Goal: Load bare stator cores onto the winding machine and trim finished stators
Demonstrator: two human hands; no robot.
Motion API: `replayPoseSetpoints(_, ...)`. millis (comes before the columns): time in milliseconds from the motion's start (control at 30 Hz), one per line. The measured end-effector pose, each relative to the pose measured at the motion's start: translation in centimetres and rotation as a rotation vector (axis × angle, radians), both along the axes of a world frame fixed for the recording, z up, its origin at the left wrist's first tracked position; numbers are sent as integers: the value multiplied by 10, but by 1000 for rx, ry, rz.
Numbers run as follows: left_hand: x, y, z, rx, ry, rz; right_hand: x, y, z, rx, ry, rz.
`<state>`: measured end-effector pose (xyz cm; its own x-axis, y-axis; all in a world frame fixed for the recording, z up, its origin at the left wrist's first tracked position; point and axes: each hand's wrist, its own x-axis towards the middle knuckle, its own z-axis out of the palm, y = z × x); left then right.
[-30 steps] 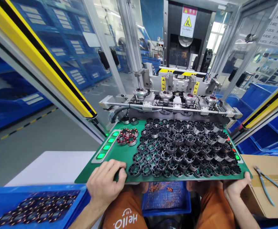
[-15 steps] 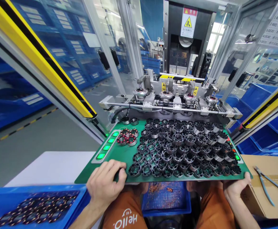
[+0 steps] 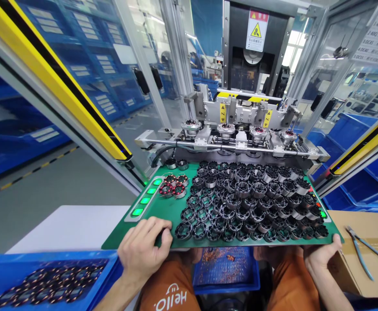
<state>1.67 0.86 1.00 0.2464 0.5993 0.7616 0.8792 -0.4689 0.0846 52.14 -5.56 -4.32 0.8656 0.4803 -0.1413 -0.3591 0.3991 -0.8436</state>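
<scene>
The left hand (image 3: 145, 246) is rested, loosely curled, on the near edge of the green worktop (image 3: 172, 211); no part is seen in its grip. The right hand (image 3: 320, 255) is placed at the near right corner; its fingers are hidden, so its grip cannot be told. Bare ring cores (image 3: 242, 193) are spread across the right side; four copper-wound cores (image 3: 179, 194) are grouped far left. A pause at the machine fixtures (image 3: 192, 128) is judged in hand; clear tooling is called for before any reach.
</scene>
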Motion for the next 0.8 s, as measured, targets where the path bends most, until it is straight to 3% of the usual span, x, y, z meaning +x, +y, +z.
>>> replayPoseSetpoints(367, -1, -2, -1, -8, -2, 4, 3, 0, -3, -38, -7, -24)
replayPoseSetpoints(600, 1, -1, 2, 4, -2, -1, 1, 1, 1, 38, -47, 15)
replayPoseSetpoints(800, 1, -1, 2, -4, -9, -1, -1, 2, 2, -34, -14, -42)
